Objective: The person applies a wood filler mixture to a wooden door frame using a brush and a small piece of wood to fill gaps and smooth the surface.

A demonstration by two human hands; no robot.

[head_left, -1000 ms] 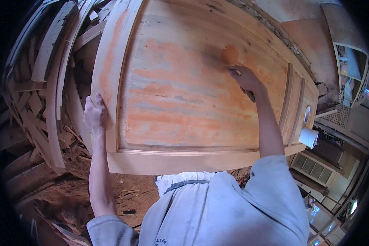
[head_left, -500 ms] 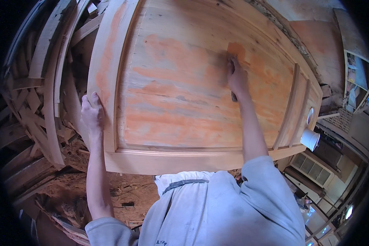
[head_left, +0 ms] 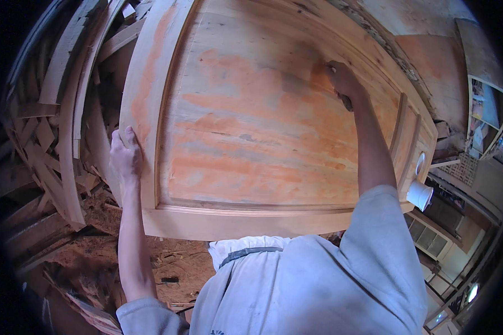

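Observation:
A large framed wooden door panel (head_left: 229,223) lies in front of me, its inner panel smeared with orange filler (head_left: 229,173). My left hand (head_left: 126,155) is closed around the panel's left edge, thumb and a finger on top, the others hidden. Toward the far right of the inner panel, my right hand (head_left: 346,81) grips a putty knife (head_left: 347,103); the end of its handle shows below my fist. Its blade is mostly hidden and blurred where it meets the orange smear.
Several long boards and offcuts (head_left: 67,128) are stacked at the left. A white tub (head_left: 419,195) sits at the panel's right end, near a pale ring (head_left: 421,163). Brown sawdust and scraps (head_left: 179,262) cover the floor below. A framed window-like piece (head_left: 427,237) stands at lower right.
My right hand and the putty knife have moved right and slightly away from me across the panel. My left hand keeps its hold on the edge.

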